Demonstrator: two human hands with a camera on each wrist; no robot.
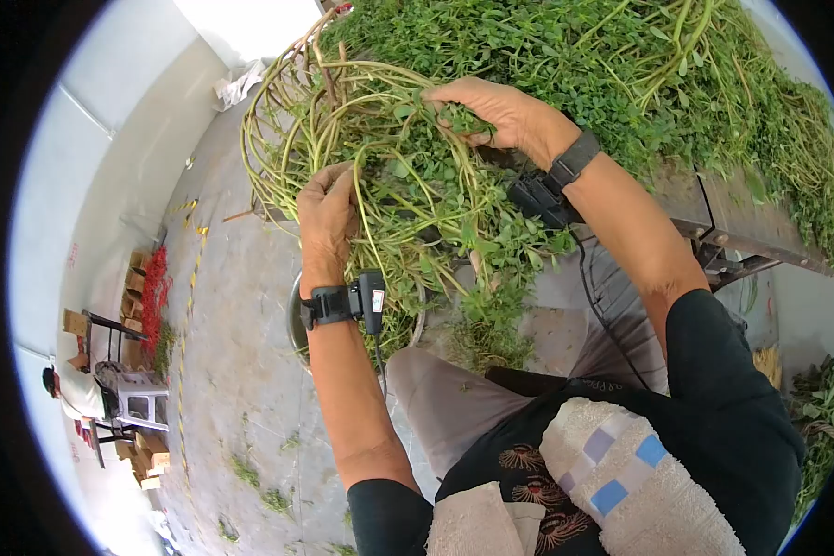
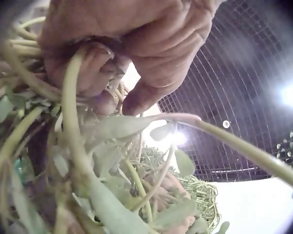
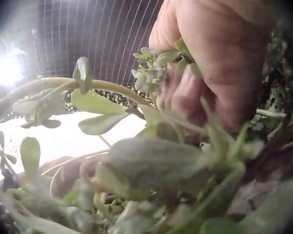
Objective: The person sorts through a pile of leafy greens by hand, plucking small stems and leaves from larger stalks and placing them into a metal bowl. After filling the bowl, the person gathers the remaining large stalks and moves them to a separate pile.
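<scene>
A tangle of leafy green stems (image 1: 408,185), with thick pale stalks and small oval leaves, hangs over the front of the table. My left hand (image 1: 327,208) grips some stems at the tangle's near left side. In the left wrist view, the fingers of that hand (image 2: 136,44) curl in among the thick stalks. Farther up and to the right, my right hand (image 1: 496,107) holds leafy stems at the tangle's edge. Small leaves (image 3: 149,66) poke out beside its curled fingers in the right wrist view. Part of the fingertips is hidden by foliage.
A big heap of the same greens (image 1: 565,56) covers the table (image 1: 741,218). Below the left hand stands a round metal basin (image 1: 296,320) with greens in it. Scraps (image 1: 273,500) lie on the floor. Far left, a person (image 1: 79,394) sits near a stool (image 1: 144,403) and red items (image 1: 156,292).
</scene>
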